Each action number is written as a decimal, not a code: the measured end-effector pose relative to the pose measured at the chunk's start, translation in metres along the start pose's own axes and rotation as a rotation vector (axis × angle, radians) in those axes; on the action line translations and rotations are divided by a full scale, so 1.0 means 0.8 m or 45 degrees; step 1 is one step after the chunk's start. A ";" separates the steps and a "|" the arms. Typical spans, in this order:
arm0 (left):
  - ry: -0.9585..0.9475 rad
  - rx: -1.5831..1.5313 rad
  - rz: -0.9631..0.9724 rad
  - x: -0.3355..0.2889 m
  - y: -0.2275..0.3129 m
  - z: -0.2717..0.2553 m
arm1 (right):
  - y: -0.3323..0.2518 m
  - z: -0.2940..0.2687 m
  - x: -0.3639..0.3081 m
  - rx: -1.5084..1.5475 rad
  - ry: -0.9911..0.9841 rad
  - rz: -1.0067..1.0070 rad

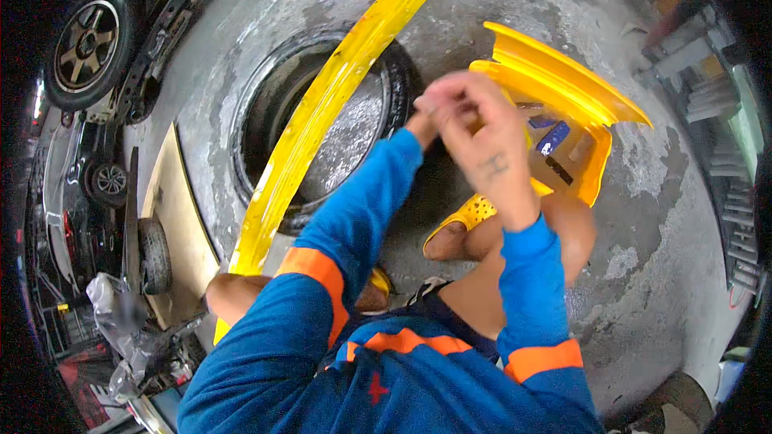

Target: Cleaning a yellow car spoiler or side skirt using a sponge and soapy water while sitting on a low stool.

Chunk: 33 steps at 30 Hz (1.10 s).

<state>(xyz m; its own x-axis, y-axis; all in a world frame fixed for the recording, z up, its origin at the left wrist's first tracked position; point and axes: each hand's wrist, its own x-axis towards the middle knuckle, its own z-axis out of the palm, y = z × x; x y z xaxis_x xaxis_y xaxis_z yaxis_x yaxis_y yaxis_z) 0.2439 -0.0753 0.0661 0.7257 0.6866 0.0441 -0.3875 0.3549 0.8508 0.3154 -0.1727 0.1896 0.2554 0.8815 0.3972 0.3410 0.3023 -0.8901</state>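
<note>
My right hand (485, 124) is raised over the floor in front of me, its fingers curled inward and somewhat blurred. It overlaps my left hand (426, 106), so most of the left fingers are hidden. The two hands seem to touch at the fingertips; anything held there is too small or covered to make out. Left of them, a long yellow vehicle trim strip (328, 100) lies across a black tire (248, 133) on the floor. Beyond my right hand sits a yellow curved body panel (563, 90), with blue blocks (552, 137) and a dark strip (559, 170) within its outline.
The grey concrete floor (627, 217) is patchy and partly wet. Along the left are a wheel with spokes (87, 47), a thin board (173, 217), another tire (154, 255) and crumpled plastic (121, 313). Shelving with stacked items (744, 217) lines the right edge.
</note>
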 end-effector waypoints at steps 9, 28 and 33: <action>0.038 0.813 0.393 -0.105 0.317 0.028 | 0.027 0.066 0.010 -0.417 0.020 -0.345; 0.816 1.343 0.502 -0.439 0.187 -0.107 | -0.083 0.329 -0.026 -0.363 -1.217 -0.325; 1.357 1.119 0.858 -0.421 0.120 -0.182 | -0.086 0.341 -0.070 -0.479 -0.848 -0.583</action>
<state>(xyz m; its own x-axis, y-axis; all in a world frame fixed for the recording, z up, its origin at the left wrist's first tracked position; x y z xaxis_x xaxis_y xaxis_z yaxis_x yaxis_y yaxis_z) -0.1206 -0.1799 0.0566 -0.3208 0.8177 0.4780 0.2590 -0.4097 0.8747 0.0305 -0.1441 0.1676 -0.5178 0.7669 0.3792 0.5849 0.6408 -0.4973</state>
